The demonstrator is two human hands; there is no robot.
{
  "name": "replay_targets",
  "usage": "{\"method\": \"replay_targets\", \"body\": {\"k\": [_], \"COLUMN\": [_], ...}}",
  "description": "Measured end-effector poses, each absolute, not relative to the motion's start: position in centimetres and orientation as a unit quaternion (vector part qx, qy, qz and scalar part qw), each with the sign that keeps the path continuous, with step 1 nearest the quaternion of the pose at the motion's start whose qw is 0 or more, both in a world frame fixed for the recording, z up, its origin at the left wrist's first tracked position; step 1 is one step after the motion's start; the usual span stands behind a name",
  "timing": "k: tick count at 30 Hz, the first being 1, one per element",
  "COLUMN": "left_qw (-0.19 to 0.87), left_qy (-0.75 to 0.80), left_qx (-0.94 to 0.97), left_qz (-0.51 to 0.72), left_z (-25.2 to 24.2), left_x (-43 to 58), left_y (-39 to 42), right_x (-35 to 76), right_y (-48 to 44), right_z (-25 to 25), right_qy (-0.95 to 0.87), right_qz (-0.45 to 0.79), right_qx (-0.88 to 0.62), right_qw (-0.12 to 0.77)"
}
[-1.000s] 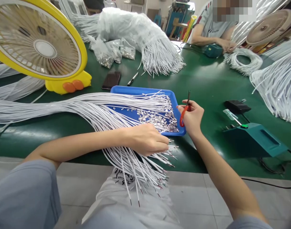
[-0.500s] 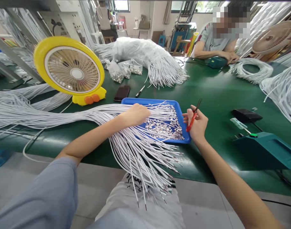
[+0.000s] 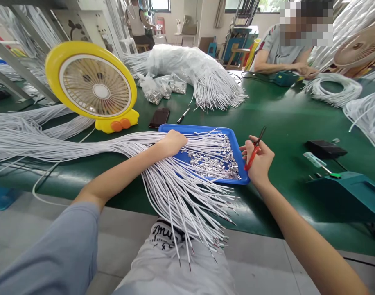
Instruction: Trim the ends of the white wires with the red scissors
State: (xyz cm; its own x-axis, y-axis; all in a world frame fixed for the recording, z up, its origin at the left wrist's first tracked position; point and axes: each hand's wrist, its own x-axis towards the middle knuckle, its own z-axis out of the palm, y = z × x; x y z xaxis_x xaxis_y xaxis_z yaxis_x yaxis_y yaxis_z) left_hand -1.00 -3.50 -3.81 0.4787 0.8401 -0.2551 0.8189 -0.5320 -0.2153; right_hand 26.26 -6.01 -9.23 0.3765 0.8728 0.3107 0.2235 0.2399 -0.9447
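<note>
My left hand (image 3: 174,142) is closed on white cables (image 3: 138,141), over the left part of a blue tray (image 3: 241,164). Its fingertips are hidden behind the hand. Many cable ends fan out from the bundle, some across the tray, others hanging over the table's front edge above my lap. Small shiny metal pieces (image 3: 212,166) lie loose in the tray. Beside the tray's right rim, my right hand (image 3: 261,159) is closed around a red-handled hand tool (image 3: 252,158) with slim dark jaws pointing up and away; I cannot tell whether it is pliers or scissors.
A yellow fan (image 3: 101,91) stands left on the green table (image 3: 276,123). Behind the tray lie a phone (image 3: 159,117), a pen (image 3: 183,116), bags of metal pieces (image 3: 153,92) and a wrapped cable bundle (image 3: 187,65). A teal device (image 3: 353,192) sits right. Another person (image 3: 276,53) works opposite.
My left hand has drawn back slightly to the left over the tray, still closed on cables. My right hand keeps hold of the red-handled tool beside the tray. The view has shifted a little.
</note>
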Motion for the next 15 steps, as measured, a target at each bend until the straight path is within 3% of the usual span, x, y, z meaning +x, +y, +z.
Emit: {"method": "replay_targets", "body": {"k": [15], "left_qw": [-0.06], "left_qy": [-0.425], "left_qx": [-0.901], "left_qz": [0.055], "left_z": [-2.9], "left_x": [-2.6], "left_y": [-2.1], "right_x": [26.1], "right_y": [-6.3], "right_z": [-8.9], "right_qy": [-0.485], "right_qz": [0.265], "right_qx": [-0.553], "right_qw": [0.623]}}
